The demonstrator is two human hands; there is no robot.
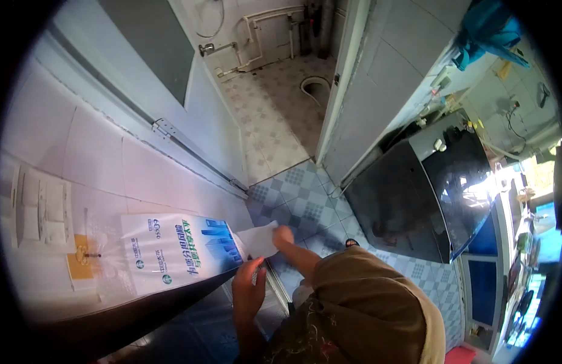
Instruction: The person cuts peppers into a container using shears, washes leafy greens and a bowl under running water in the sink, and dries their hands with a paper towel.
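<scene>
A white printed bag [172, 252] with blue and green lettering lies against the wall side at left, with clear plastic around its far end. A plain white sheet [257, 240] reaches out from beside the bag's right end. My right hand [283, 238] is closed on the outer edge of this sheet. Just below the bag's lower right corner is my left hand [249, 285], its thumb and forefinger apart with a gap between them. Whether it touches the bag, I cannot make out.
A white door [199, 121] stands ajar at the bathroom doorway, with a squat toilet [315, 88] beyond. On the right is a dark washing machine [402, 200]. A white wall-mounted holder [44, 206] is at far left. Patterned blue tiles [305, 194] cover the floor.
</scene>
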